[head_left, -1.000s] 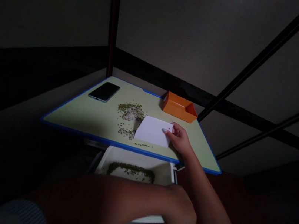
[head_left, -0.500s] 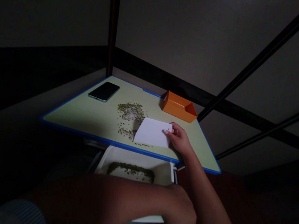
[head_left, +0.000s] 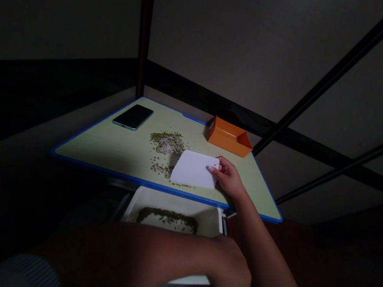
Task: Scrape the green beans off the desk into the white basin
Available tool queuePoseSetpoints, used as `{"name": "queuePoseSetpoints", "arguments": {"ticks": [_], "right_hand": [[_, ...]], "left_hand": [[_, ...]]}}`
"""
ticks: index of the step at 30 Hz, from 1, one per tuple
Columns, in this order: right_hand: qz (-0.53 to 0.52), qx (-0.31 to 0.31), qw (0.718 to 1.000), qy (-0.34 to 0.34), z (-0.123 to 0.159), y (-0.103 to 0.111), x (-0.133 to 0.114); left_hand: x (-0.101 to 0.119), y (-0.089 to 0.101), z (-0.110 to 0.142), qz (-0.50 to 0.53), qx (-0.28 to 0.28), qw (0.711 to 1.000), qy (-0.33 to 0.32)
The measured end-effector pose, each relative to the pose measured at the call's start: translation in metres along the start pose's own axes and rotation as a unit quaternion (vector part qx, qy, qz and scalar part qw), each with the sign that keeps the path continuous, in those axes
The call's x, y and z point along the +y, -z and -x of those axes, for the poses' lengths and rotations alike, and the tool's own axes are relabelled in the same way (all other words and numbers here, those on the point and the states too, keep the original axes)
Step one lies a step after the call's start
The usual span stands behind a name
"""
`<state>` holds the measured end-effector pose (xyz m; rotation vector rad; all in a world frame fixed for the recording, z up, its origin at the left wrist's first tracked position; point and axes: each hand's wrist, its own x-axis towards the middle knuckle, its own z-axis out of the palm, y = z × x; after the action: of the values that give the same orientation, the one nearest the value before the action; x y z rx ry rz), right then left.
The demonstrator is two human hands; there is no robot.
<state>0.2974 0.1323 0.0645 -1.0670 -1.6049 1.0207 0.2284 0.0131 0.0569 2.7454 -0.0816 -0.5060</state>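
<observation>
My right hand (head_left: pixel 227 175) is closed on the right edge of a thin white scraper (head_left: pixel 195 169), thumb on top. The scraper rests on or just above the pale green tabletop (head_left: pixel 94 141), near its front edge. Left of it lie scattered small green grains (head_left: pixel 166 142), like mung beans, some against its left side. A short row of grains lies along its lower edge. Below the table edge, a white bin (head_left: pixel 175 202) holds more green grains (head_left: pixel 166 214). My left hand (head_left: pixel 232 272) hangs in front of the bin, beside my right forearm; its fingers are mostly hidden.
A dark-screened phone (head_left: pixel 133 116) lies at the table's far left. An orange open box (head_left: pixel 229 142) stands at the back right. Blue edging (head_left: pixel 156 186) runs round the tabletop. Pale wall panels (head_left: pixel 215 32) with dark strips rise behind it.
The scraper and my right hand have shifted very slightly left. My left hand has barely moved, and the grains look the same.
</observation>
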Motion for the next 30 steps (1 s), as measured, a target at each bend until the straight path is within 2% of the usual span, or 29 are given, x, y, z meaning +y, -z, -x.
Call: {"name": "queuePoseSetpoints", "arguments": {"ticks": [9,24,30], "right_hand": [[-0.013,-0.019,1.000,-0.004,0.0005,-0.0010,-0.0010],[-0.049,-0.041,0.996,-0.067,0.0044,-0.0023,-0.0022],[-0.059,-0.040,0.996,-0.059,0.0068,-0.0010,-0.0057]], "left_hand": [[-0.0001,-0.0001,-0.0007,-0.007,-0.007,1.000,-0.002],[0.0013,0.0032,0.0022,0.000,-0.004,1.000,-0.002],[0.0012,0.0044,0.0028,-0.001,-0.013,1.000,0.000]]}}
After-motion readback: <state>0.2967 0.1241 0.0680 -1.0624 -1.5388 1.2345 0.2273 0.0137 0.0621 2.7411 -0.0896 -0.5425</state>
